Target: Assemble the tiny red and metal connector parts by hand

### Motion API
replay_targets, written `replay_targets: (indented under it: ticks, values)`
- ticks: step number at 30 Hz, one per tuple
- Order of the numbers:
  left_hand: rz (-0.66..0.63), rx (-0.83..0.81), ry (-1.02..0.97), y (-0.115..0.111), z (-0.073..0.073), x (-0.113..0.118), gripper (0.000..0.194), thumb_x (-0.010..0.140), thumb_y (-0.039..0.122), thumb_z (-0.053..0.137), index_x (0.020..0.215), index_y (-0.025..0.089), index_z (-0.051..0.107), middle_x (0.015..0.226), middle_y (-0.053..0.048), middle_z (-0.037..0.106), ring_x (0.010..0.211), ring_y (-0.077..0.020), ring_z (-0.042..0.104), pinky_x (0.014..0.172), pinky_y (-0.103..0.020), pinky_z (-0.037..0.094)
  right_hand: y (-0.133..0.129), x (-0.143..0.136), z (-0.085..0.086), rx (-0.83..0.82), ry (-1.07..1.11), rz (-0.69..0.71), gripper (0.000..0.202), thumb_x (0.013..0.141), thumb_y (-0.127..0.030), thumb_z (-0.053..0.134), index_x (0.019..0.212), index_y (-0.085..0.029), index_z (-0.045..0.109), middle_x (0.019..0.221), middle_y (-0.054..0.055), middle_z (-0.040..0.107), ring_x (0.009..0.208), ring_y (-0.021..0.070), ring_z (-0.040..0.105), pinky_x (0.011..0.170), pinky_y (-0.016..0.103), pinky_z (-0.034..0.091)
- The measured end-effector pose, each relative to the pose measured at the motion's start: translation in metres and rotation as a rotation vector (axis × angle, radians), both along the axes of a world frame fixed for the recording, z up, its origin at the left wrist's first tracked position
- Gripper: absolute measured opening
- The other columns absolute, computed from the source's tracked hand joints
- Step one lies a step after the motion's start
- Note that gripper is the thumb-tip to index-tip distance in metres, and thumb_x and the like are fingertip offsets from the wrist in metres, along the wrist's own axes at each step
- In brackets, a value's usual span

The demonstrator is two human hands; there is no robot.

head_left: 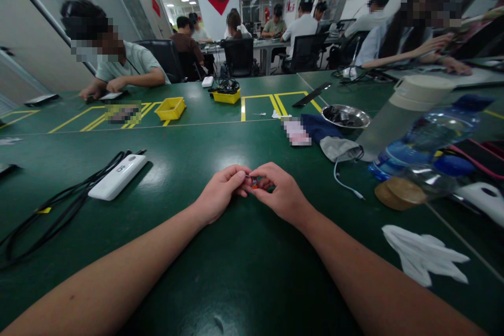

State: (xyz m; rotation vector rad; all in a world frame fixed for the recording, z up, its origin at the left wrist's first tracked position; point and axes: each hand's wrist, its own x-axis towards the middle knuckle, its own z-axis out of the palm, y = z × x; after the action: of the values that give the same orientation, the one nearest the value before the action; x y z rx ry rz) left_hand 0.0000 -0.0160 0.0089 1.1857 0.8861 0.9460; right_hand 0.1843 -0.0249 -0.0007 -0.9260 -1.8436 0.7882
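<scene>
Both my hands meet over the green table, fingertips close together around a small part with red and dark bits. It is too small to name. My left hand is closed, its thumb and fingers pinched at the left end of the part, near a thin, greyish tip. On the other side, my right hand pinches the part between thumb and index finger, the other fingers curled. Much of the part is hidden behind my fingers.
At left lie a white power bank and black cables. Yellow bins stand farther back. To the right are a metal bowl, a blue bottle, a large tumbler and a white glove. People sit around.
</scene>
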Motion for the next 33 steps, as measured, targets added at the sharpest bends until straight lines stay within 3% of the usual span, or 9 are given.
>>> replay_targets:
  ticks: [5, 11, 16, 22, 24, 26, 30, 33]
  values:
    - [-0.043, 0.019, 0.077, -0.005, 0.001, 0.004, 0.028, 0.083, 0.029, 0.067, 0.108, 0.017, 0.067, 0.093, -0.006, 0.072, 0.079, -0.0147, 0.064, 0.075, -0.027, 0.049, 0.001, -0.001, -0.003, 0.010, -0.049, -0.038, 0.026, 0.078, -0.015, 0.068, 0.102, -0.023, 0.064, 0.104, 0.005, 0.057, 0.074, 0.0140, 0.059, 0.070, 0.031, 0.053]
    - [0.028, -0.217, -0.113, -0.007, 0.002, 0.008, 0.021, 0.079, 0.020, 0.071, 0.099, 0.015, 0.068, 0.092, -0.008, 0.072, 0.080, -0.0151, 0.068, 0.079, -0.029, 0.053, 0.002, -0.003, -0.006, -0.044, -0.040, -0.049, 0.037, 0.080, -0.021, 0.068, 0.116, -0.025, 0.059, 0.113, 0.007, 0.055, 0.082, 0.0161, 0.061, 0.075, 0.034, 0.054]
    - [0.074, -0.375, -0.261, -0.002, 0.006, 0.003, 0.008, 0.085, 0.015, 0.061, 0.093, 0.014, 0.064, 0.079, -0.006, 0.067, 0.068, -0.0103, 0.064, 0.063, -0.020, 0.053, 0.004, -0.001, -0.007, -0.120, 0.030, -0.101, 0.034, 0.085, -0.030, 0.063, 0.118, -0.023, 0.059, 0.113, 0.009, 0.056, 0.079, 0.0162, 0.062, 0.070, 0.033, 0.054]
    - [0.032, -0.319, -0.220, -0.003, 0.009, 0.002, 0.013, 0.092, 0.028, 0.053, 0.100, 0.019, 0.058, 0.073, -0.002, 0.061, 0.058, -0.0095, 0.057, 0.047, -0.017, 0.040, 0.005, 0.000, -0.006, -0.158, 0.030, -0.101, 0.032, 0.087, -0.030, 0.061, 0.117, -0.021, 0.060, 0.112, 0.008, 0.057, 0.078, 0.0157, 0.060, 0.070, 0.033, 0.052]
    - [0.024, -0.242, -0.140, -0.004, 0.008, 0.003, 0.016, 0.093, 0.034, 0.049, 0.099, 0.020, 0.057, 0.068, 0.001, 0.056, 0.053, -0.0091, 0.051, 0.046, -0.019, 0.036, 0.005, 0.000, -0.006, -0.169, 0.032, -0.100, 0.031, 0.087, -0.031, 0.061, 0.116, -0.022, 0.060, 0.110, 0.008, 0.058, 0.077, 0.0153, 0.060, 0.069, 0.032, 0.052]
    - [0.029, -0.063, 0.033, -0.005, 0.007, 0.003, 0.019, 0.094, 0.037, 0.047, 0.093, 0.021, 0.056, 0.063, 0.003, 0.050, 0.051, -0.0098, 0.045, 0.048, -0.022, 0.033, 0.005, 0.001, -0.006, -0.181, 0.037, -0.093, 0.030, 0.087, -0.031, 0.061, 0.115, -0.022, 0.060, 0.109, 0.007, 0.059, 0.075, 0.0150, 0.060, 0.068, 0.032, 0.051]
    - [0.040, 0.480, 0.628, -0.003, 0.002, 0.001, 0.012, 0.089, 0.033, 0.056, 0.085, 0.021, 0.056, 0.070, 0.001, 0.053, 0.065, -0.0156, 0.048, 0.062, -0.030, 0.036, 0.006, 0.001, -0.006, -0.188, 0.021, -0.085, 0.027, 0.087, -0.029, 0.060, 0.113, -0.020, 0.061, 0.107, 0.007, 0.059, 0.073, 0.0142, 0.060, 0.067, 0.030, 0.050]
    - [0.006, 0.746, 0.947, -0.001, -0.002, 0.000, 0.012, 0.083, 0.030, 0.063, 0.083, 0.021, 0.054, 0.077, -0.002, 0.056, 0.075, -0.0208, 0.050, 0.070, -0.035, 0.037, 0.006, 0.001, -0.006, -0.191, 0.007, -0.079, 0.026, 0.087, -0.028, 0.059, 0.112, -0.020, 0.061, 0.106, 0.007, 0.059, 0.073, 0.0138, 0.060, 0.067, 0.030, 0.050]
